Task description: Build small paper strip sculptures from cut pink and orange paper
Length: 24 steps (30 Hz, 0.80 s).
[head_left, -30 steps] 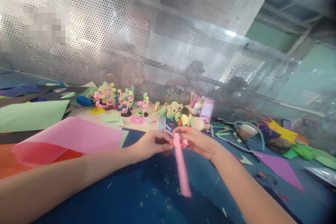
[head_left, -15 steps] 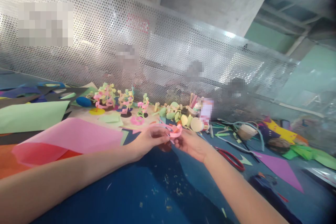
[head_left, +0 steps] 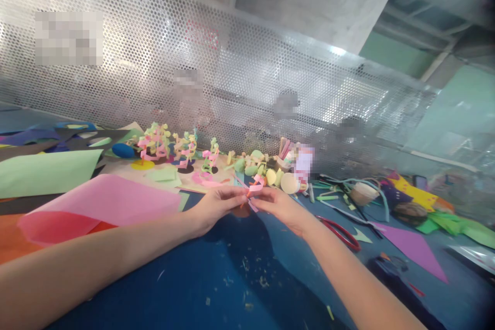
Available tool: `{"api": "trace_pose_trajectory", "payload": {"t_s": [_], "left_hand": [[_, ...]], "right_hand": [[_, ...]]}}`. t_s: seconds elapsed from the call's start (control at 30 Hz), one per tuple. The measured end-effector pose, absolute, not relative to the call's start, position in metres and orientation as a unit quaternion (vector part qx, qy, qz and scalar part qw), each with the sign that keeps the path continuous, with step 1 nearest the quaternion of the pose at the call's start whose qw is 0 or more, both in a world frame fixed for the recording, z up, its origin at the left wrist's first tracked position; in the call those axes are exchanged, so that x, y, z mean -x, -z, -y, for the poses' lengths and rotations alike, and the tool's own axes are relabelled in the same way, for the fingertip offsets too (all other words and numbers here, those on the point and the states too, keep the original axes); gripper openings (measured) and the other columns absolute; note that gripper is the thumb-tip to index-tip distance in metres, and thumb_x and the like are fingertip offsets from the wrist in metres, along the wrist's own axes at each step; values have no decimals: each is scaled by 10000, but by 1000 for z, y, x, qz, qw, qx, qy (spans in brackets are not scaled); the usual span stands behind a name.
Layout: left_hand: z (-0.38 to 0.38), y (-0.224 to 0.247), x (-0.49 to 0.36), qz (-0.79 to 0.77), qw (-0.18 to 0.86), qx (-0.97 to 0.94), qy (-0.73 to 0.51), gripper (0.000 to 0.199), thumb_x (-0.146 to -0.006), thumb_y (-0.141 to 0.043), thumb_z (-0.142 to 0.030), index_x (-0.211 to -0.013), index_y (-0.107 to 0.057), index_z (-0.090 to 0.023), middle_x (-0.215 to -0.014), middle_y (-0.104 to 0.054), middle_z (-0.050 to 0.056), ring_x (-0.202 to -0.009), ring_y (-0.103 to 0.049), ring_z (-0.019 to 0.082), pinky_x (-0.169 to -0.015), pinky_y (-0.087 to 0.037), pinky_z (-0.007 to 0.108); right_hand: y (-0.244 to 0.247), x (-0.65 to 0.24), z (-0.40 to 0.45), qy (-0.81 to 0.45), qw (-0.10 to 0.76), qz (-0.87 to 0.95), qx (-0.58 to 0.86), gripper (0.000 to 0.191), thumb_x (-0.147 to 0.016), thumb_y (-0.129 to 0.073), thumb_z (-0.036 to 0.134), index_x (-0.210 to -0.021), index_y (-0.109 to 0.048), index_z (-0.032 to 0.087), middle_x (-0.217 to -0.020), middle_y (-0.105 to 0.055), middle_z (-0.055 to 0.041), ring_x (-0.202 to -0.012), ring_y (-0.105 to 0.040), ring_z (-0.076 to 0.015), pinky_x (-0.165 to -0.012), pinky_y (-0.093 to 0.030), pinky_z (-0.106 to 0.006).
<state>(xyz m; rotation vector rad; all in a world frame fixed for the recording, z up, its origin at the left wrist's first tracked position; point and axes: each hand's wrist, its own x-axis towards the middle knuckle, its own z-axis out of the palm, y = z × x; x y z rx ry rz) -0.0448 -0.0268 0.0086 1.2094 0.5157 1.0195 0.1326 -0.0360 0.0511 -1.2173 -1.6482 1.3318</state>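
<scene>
A small pink-and-orange curled paper strip piece (head_left: 256, 184) stands up between my two hands, above the dark blue tabletop. My left hand (head_left: 216, 207) is closed, its fingertips pinching the piece low down from the left. From the other side my right hand (head_left: 281, 208) pinches it between thumb and fingers. A thin lilac paper strip (head_left: 253, 205) pokes out between the fingertips. Just beneath them shows part of a brown disc (head_left: 242, 210), mostly behind the left fingers. Several similar paper curl figures (head_left: 211, 157) stand on bases behind my left hand.
Pink paper sheets (head_left: 112, 196) and a pale green sheet (head_left: 46, 170) lie left. To the right are red-handled scissors (head_left: 342, 234), a purple paper piece (head_left: 415, 250) and a dark blue pouch (head_left: 398, 289). A perforated metal screen (head_left: 240, 72) runs along the back.
The pink curl has turned and shifted slightly left between my fingers. My hands have drawn a little closer together, and the lilac strip now shows more.
</scene>
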Motion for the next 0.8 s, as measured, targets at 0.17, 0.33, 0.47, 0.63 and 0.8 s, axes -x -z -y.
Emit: {"api": "trace_pose_trajectory", "payload": {"t_s": [0.17, 0.33, 0.47, 0.63, 0.8], "left_hand": [[28, -10, 45, -233, 671, -546, -445, 260, -721, -669, -316, -916, -675, -143, -788, -682, 45, -685, -613, 119, -694, -479, 261], [27, -8, 46, -235, 670, -552, -437, 270, -727, -667, -310, -943, -666, -147, -784, -682, 45, -684, -615, 117, -677, -477, 243], [28, -9, 46, -228, 670, -557, -434, 273, -735, -659, -308, -956, -658, -147, -774, -677, 40, -678, -615, 116, -665, -479, 239], [29, -13, 45, -245, 676, -532, -447, 332, -705, -690, -293, -1009, -630, -174, -741, -672, 18, -657, -622, 121, -652, -491, 255], [29, -14, 46, -253, 675, -536, -440, 342, -712, -680, -295, -1011, -638, -133, -750, -668, 33, -653, -610, 117, -644, -484, 240]], "right_hand": [[-50, -130, 35, -489, 378, 634, 465, 490, -708, -651, 358, -1167, -504, 266, -1071, -594, -22, -831, -570, -134, -661, -446, -248], [-42, -132, 32, -487, 363, 651, 456, 332, -721, -625, 415, -973, -631, 200, -886, -638, -20, -780, -581, -140, -688, -462, -261], [-43, -132, 31, -454, 358, 668, 468, 297, -727, -623, 397, -890, -660, 151, -757, -646, -15, -681, -577, -133, -685, -455, -279], [-55, -131, 35, -409, 362, 699, 461, 237, -739, -616, 343, -870, -667, 152, -871, -683, -38, -822, -610, -170, -819, -431, -317], [-63, -131, 39, -391, 359, 706, 469, 262, -741, -612, 324, -919, -665, 140, -872, -696, -60, -830, -631, -199, -803, -455, -335]]}}
